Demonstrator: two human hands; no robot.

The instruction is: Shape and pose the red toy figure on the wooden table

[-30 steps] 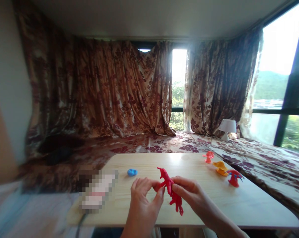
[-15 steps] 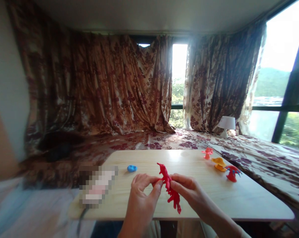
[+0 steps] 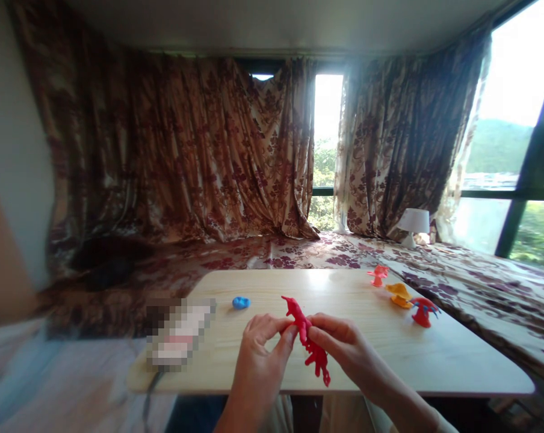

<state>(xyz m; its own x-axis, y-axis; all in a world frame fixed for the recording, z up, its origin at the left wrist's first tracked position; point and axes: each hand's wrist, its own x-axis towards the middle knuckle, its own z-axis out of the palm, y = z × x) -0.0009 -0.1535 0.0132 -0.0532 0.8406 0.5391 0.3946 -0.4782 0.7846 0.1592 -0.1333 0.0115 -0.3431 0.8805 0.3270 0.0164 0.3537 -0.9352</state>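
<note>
A long red figure (image 3: 318, 361), seemingly of modelling clay, hangs slantwise above the table, with a pointed upper end and several small knobs along its lower part. My left hand (image 3: 263, 352) pinches it from the left between thumb and fingers. From the right, the thumb and fingers of my right hand (image 3: 344, 341) are closed on its middle. The fingertips hide part of the figure. Beyond my left hand, a small blue lump (image 3: 241, 302) lies on the table.
Along the right edge of the pale wooden table (image 3: 452, 367) stand a coral figure (image 3: 379, 276), a yellow one (image 3: 398, 295) and a red one with blue strips (image 3: 422, 314). A blurred-out object with a cable (image 3: 150, 388) lies at left. Behind is a white lamp (image 3: 414, 222).
The red figure's upper end has tipped slightly to the left. Both hands keep their pinch on it in nearly the same place. The view has shifted a little.
</note>
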